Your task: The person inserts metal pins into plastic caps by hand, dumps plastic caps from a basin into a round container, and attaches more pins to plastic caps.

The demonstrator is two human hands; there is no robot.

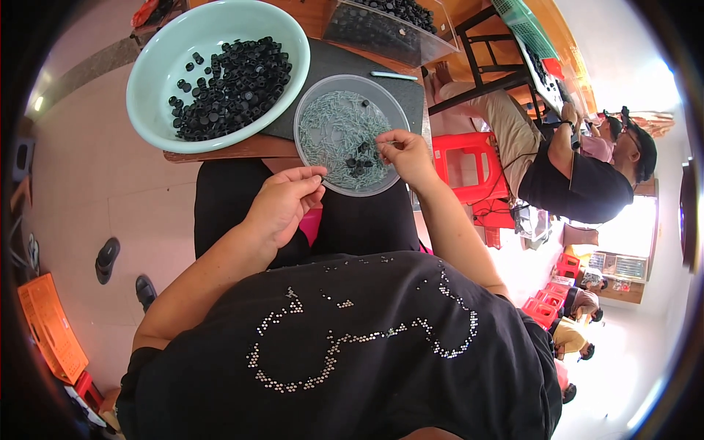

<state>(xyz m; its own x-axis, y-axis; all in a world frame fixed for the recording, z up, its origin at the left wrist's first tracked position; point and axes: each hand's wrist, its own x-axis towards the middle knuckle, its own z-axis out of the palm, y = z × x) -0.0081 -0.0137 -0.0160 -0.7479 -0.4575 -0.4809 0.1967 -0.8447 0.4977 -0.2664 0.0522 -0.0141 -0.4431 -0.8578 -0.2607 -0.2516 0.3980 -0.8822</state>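
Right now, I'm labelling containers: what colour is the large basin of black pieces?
The basin is pale mint green, best seen in the head view.

You face a smooth, glossy pale-green round plastic basin point(160, 81), matt round black plastic caps point(246, 84), thin silvery metallic-looking pins point(334, 117); your black cloth shirt point(411, 381) looks matt.

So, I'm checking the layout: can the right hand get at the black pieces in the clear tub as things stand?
Probably yes: the right hand is over the edge of the clear tub, close to the black pieces, with nothing visible between.
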